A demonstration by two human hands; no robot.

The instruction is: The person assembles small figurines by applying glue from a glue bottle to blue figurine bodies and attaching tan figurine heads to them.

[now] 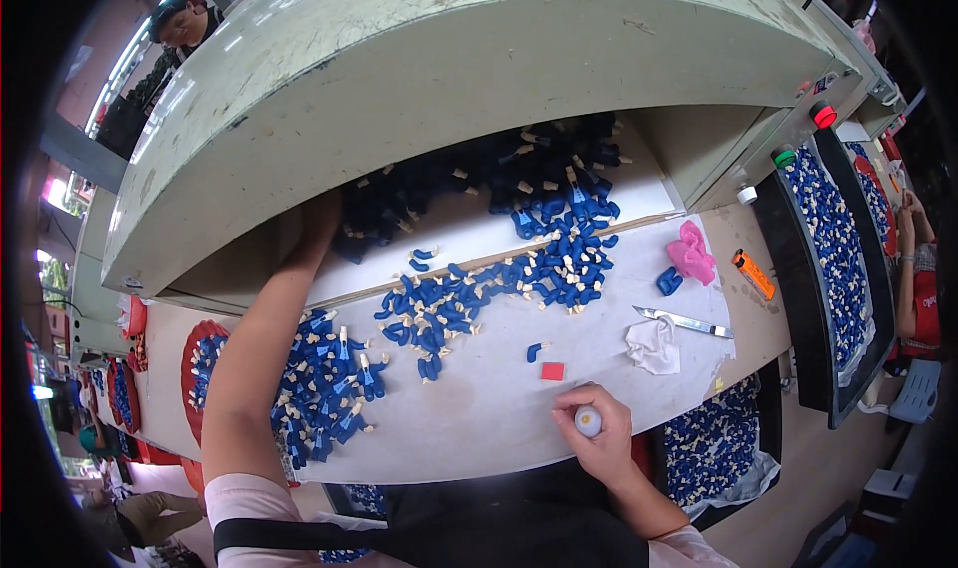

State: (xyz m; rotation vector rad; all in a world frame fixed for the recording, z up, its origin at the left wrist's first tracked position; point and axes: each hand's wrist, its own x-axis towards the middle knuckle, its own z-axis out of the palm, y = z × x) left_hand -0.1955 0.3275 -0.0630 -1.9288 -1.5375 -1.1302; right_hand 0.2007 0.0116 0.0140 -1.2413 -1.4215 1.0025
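My right hand is closed around a small whitish bottle, seen end-on with a yellowish tip, near the front edge of the white sheet. Just beyond it lie a small red block and a single blue bent piece with a cream end. My left arm stretches into the shadowed opening of the pale green booth, and my left hand is beside a dark heap of blue pieces; its fingers are hidden. More blue and cream doll-like parts spread across the sheet.
A craft knife, crumpled white cloth, pink cloth and orange lighter lie at right. The booth overhangs the work surface. Black trays of parts stand to the right; another person's arm is beyond.
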